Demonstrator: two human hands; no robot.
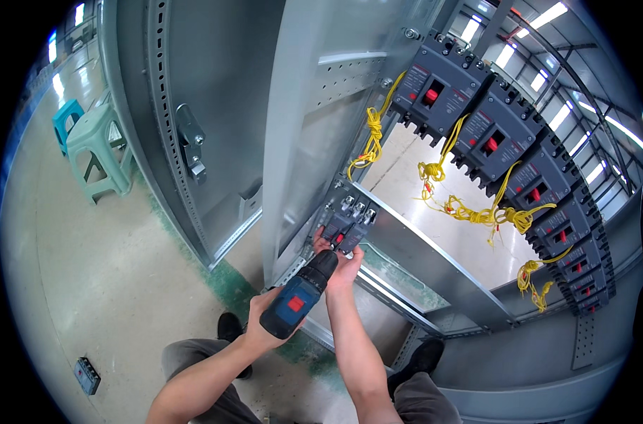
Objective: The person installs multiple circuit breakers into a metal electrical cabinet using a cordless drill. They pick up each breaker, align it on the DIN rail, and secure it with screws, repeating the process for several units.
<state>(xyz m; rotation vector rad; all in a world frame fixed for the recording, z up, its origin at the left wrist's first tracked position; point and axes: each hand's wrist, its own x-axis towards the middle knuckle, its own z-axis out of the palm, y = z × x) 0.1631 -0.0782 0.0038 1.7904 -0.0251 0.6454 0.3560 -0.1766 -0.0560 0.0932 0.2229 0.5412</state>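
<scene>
My left hand is wrapped round a blue-and-black cordless drill, a red patch on its body. The drill's black chuck points up at the lower end of a small dark grey circuit breaker with a red toggle. From below, my right hand grips this breaker against the metal crossbar of the cabinet frame, its fingers round both sides. The chuck covers part of the right hand and the bit's tip, so whether the bit touches a screw cannot be made out.
Larger breakers with red toggles run in a row along the right, bundled yellow wires hanging from them. Left of the frame stands a grey metal panel. Pale green stool and another breaker are on the floor at left.
</scene>
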